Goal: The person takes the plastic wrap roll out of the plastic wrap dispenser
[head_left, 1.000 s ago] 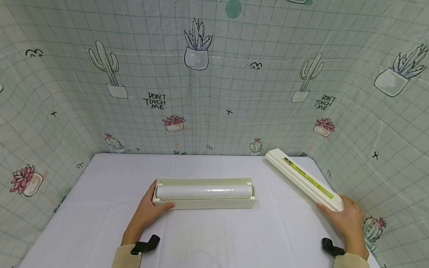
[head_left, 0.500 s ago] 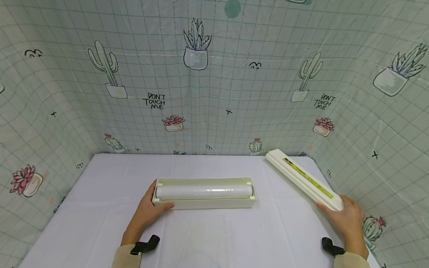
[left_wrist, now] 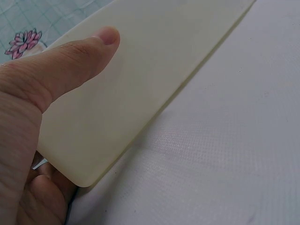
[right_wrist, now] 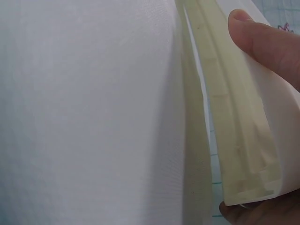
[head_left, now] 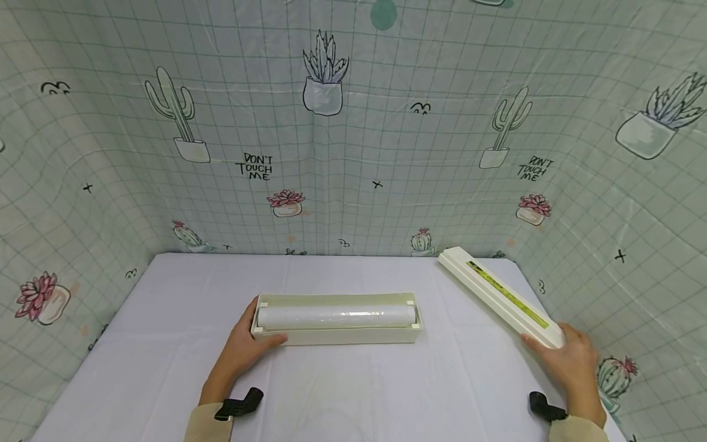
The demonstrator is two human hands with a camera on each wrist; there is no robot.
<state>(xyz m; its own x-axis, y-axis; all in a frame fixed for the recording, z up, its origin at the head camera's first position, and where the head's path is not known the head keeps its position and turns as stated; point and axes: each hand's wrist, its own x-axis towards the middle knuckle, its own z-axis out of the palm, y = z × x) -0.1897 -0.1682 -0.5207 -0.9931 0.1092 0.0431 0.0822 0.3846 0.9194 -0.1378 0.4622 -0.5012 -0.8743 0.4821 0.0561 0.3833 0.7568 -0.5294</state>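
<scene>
A long cream box lies lengthwise across the middle of the white table, its top off. Inside it sits a roll of clear plastic wrap. My left hand grips the box's left end, thumb on the front wall and fingers round behind; the left wrist view shows the thumb flat on that wall. At the right, my right hand holds the near end of the box's long lid, which bears a yellow-green label and slants toward the back. Its hollow underside shows in the right wrist view.
A white cloth covers the table. Behind it and on both sides hangs a green checked curtain printed with potted plants. The far end of the lid reaches the table's back edge near the right corner.
The left hand and the box have stayed in place. The right hand and the near end of the lid have shifted very slightly to the left.
</scene>
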